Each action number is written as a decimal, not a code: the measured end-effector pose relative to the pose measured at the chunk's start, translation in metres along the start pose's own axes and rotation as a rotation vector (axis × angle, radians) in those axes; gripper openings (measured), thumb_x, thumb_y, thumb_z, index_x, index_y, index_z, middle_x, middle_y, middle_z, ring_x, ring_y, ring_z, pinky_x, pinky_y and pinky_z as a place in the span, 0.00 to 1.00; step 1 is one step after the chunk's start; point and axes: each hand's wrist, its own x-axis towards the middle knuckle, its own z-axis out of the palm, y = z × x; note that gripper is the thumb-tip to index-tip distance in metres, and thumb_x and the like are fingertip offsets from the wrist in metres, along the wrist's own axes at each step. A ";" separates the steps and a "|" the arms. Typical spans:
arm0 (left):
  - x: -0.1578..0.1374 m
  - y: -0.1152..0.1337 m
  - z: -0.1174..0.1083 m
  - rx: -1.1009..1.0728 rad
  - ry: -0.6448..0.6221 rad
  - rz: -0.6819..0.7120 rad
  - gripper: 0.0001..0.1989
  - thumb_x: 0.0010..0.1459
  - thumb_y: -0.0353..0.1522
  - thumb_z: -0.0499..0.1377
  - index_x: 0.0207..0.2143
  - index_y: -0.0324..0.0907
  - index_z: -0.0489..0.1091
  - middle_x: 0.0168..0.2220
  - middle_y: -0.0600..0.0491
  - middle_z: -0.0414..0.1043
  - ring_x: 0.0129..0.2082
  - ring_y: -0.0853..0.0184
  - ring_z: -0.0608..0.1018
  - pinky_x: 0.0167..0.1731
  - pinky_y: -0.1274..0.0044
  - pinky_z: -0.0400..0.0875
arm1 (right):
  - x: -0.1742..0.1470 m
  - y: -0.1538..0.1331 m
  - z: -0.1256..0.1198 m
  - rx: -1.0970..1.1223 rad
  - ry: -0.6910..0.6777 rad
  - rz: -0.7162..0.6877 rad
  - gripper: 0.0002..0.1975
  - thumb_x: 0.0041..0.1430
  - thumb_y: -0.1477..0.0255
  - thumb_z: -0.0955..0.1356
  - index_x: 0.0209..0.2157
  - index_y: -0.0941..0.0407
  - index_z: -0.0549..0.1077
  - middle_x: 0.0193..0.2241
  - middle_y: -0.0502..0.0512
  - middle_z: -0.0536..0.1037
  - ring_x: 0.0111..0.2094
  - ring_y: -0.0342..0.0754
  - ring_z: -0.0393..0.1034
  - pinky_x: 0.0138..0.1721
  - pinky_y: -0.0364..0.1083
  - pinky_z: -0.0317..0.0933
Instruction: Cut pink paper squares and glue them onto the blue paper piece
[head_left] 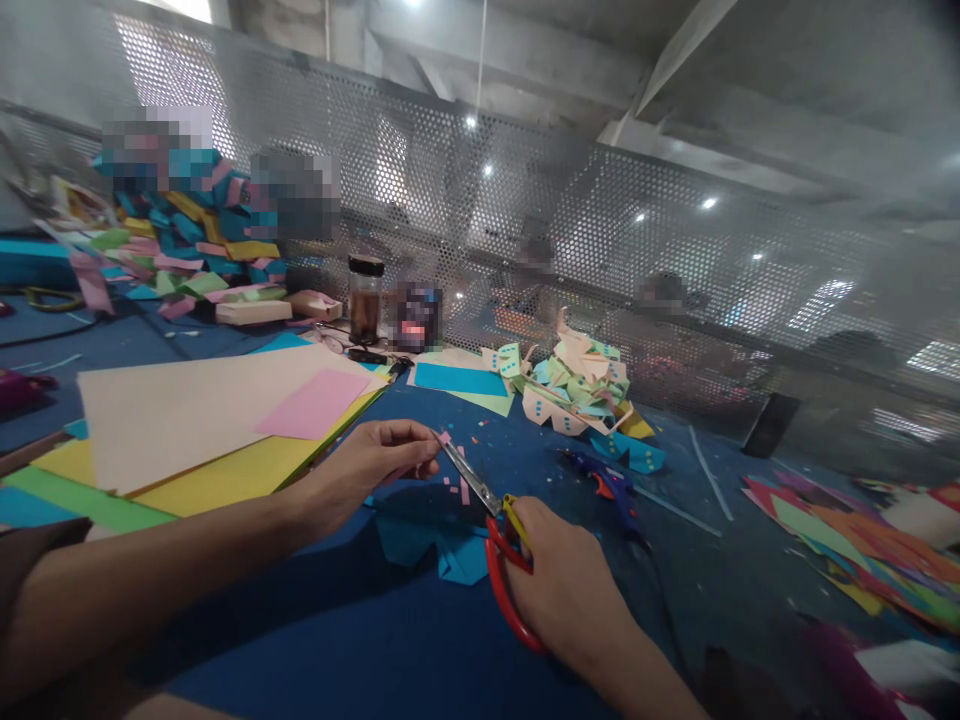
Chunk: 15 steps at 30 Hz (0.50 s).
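Observation:
My right hand (559,580) grips a pair of scissors (471,482) with red and yellow handles. The blades point up and left, their tips right at the fingers of my left hand (386,460). Those fingers are pinched together; whatever they hold is too small to make out. A tiny pink paper bit (445,438) shows beside the blade tips, but I cannot tell whether it is held. Below the blades, a folded blue paper piece (435,545) lies on the blue table (337,640). Pink paper scraps (464,490) are scattered behind the scissors.
Coloured paper sheets (217,415) are stacked at left, with a heap of folded papers (195,250) behind. Dotted paper pieces (577,380) pile up near the perforated screen (465,200). A blue glue gun (611,485), a jar (366,300) and more coloured paper (862,545) are around.

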 end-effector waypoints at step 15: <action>-0.002 0.003 0.002 -0.004 -0.005 0.001 0.12 0.53 0.41 0.66 0.29 0.40 0.74 0.29 0.53 0.74 0.31 0.69 0.72 0.34 0.76 0.62 | 0.002 0.000 0.001 -0.017 0.000 0.015 0.04 0.58 0.68 0.63 0.29 0.53 0.65 0.25 0.49 0.72 0.26 0.47 0.68 0.24 0.43 0.41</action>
